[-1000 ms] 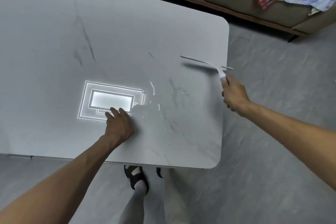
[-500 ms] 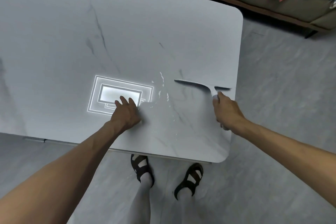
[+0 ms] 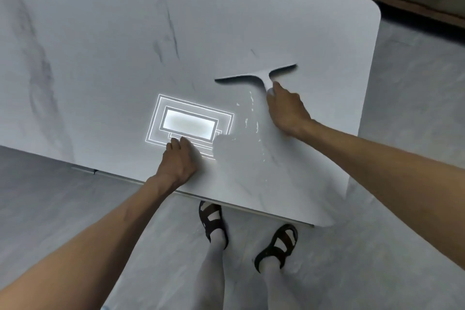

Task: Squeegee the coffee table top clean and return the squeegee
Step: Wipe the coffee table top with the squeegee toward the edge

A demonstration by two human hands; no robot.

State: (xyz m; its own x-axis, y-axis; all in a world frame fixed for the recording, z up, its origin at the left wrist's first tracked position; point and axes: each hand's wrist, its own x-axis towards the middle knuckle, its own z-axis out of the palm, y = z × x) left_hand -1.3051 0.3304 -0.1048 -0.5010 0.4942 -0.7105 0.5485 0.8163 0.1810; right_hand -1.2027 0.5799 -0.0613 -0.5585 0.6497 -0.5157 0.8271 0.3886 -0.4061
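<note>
1. Right hand [image 3: 285, 111] is wrapped around the squeegee [image 3: 261, 75] handle, fingers curled tight on it; the blade lies across the coffee table [image 3: 100, 33] top, inboard of the right edge, towards the near right corner.
2. Left hand [image 3: 180, 160] rests on the top near the near edge, fingers pressed together and flat-ish, pinching nothing; looks like a brace.
3. Water streaks [image 3: 251, 113] sit between the blade and the near edge, just left of the right hand; a bright lamp reflection [image 3: 187, 124] sits beside them, under the left fingertips.
4. Step in hand, as I read it: a pull stroke towards the near edge, over the wet patch.
5. To do it well: keep the blade's full length in contact; hold the handle at a low tilt; even pressure; one continuous pull off the near edge, no stopping mid-streak.
6. Overlap the next pass leftwards; move the left hand clear first, else it smears the swept lane.
7. Risk: lifting one blade end leaves a thin line of water.
</note>
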